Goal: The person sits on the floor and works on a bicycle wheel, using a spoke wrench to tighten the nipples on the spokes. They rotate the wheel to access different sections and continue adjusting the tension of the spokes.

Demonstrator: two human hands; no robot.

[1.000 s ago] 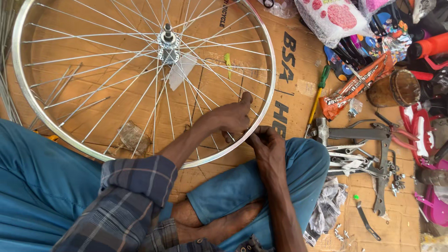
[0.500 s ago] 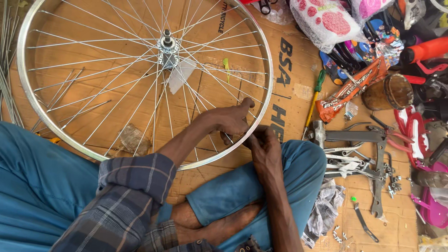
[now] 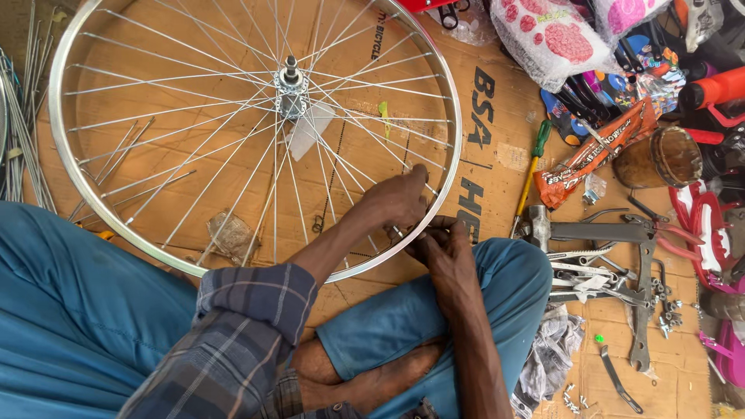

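Observation:
A silver bicycle wheel rim (image 3: 93,209) with thin spokes and a hub (image 3: 289,84) lies flat on brown cardboard (image 3: 497,147). My left hand (image 3: 397,200) reaches inside the rim and pinches a spoke near its lower right edge. My right hand (image 3: 442,247) grips the rim from outside at the same spot, fingers curled on it, just touching the left hand. A small tool may be between the fingers, but I cannot tell. My blue-trousered legs (image 3: 77,326) are crossed under the wheel.
Loose spokes (image 3: 19,140) lie at the left. Right of the wheel are a green-handled screwdriver (image 3: 531,171), an orange packet (image 3: 597,151), wrenches and metal tools (image 3: 605,248), red-handled pliers (image 3: 675,233), a brown pot (image 3: 660,159), and patterned plastic bags (image 3: 551,35).
Both hands stay at the same place on the rim's lower right. The view has shifted slightly; the fingers have moved a little on the spoke.

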